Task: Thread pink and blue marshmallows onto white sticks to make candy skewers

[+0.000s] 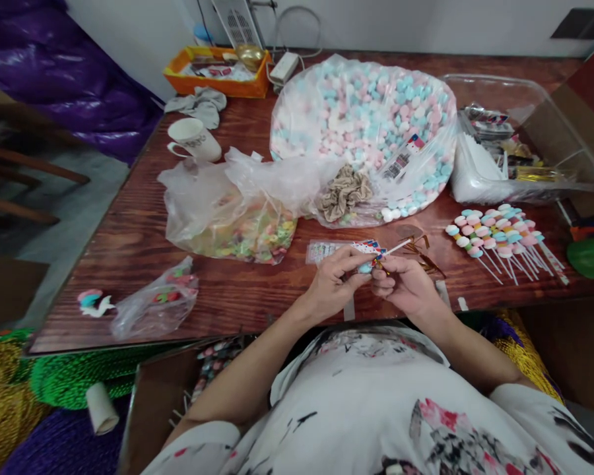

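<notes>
Close together above the table's front edge, both my hands are closed around one small candy skewer. My left hand [332, 282] pinches its candy end, where a bit of pale blue candy [365, 268] shows between the fingers. The skewer's white stick [398, 247] points up and to the right. My right hand [406, 287] pinches at the stick's base, with a shiny gold tie [383, 268] at its fingertips. Just behind the hands lies a printed clear packet [321, 251]. Several loose gold ties [428, 262] rest beyond my right hand. My fingers hide part of the skewer.
Behind is a big bag of pastel candies [361, 99], left of a clear plastic bin [529, 191]. Finished-looking candy skewers [499, 234] lie right, by a green tape roll [591, 256]. Leftward are a bag of colourful candies [247, 234], a mug [195, 140] and an orange tray [218, 86].
</notes>
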`<state>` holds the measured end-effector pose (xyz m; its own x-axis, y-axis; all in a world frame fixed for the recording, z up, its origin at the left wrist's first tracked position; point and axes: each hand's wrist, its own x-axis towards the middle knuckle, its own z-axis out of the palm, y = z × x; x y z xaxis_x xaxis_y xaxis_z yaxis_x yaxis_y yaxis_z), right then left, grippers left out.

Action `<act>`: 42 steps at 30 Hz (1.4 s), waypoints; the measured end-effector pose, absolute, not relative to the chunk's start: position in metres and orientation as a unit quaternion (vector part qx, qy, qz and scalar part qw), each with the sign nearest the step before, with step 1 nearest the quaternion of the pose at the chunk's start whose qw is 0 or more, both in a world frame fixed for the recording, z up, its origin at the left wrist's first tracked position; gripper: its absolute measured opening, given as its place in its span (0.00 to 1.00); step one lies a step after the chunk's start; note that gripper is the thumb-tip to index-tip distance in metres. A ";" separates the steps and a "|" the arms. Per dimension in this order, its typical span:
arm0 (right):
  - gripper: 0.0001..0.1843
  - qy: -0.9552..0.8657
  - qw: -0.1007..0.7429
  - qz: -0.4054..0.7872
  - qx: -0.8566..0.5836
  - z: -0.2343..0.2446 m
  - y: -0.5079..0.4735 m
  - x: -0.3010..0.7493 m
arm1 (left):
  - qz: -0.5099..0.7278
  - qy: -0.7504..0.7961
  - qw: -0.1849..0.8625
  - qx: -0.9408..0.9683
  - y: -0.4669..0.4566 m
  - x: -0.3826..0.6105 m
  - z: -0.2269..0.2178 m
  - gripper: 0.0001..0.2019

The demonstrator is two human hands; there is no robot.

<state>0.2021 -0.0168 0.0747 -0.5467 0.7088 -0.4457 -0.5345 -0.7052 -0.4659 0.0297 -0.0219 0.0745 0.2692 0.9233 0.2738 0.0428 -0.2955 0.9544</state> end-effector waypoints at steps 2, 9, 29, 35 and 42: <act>0.08 -0.174 0.366 0.855 -0.325 0.074 -0.019 0.203 | 0.478 0.398 0.549 0.559 -0.024 0.033 0.074 0.13; 0.24 -0.617 0.511 0.383 -0.459 0.058 -0.026 0.226 | 0.419 0.426 0.770 0.224 -0.034 0.035 0.071 0.22; 0.08 -0.915 0.254 0.024 -0.313 0.079 -0.002 0.237 | 0.349 0.390 0.837 0.160 -0.036 0.039 0.064 0.19; 0.11 -0.919 0.263 0.000 -0.293 0.065 -0.002 0.236 | 0.356 0.410 0.824 0.163 -0.039 0.048 0.061 0.19; 0.08 -0.894 0.285 -0.010 -0.346 0.053 -0.002 0.235 | 0.350 0.382 0.832 0.198 -0.037 0.042 0.058 0.22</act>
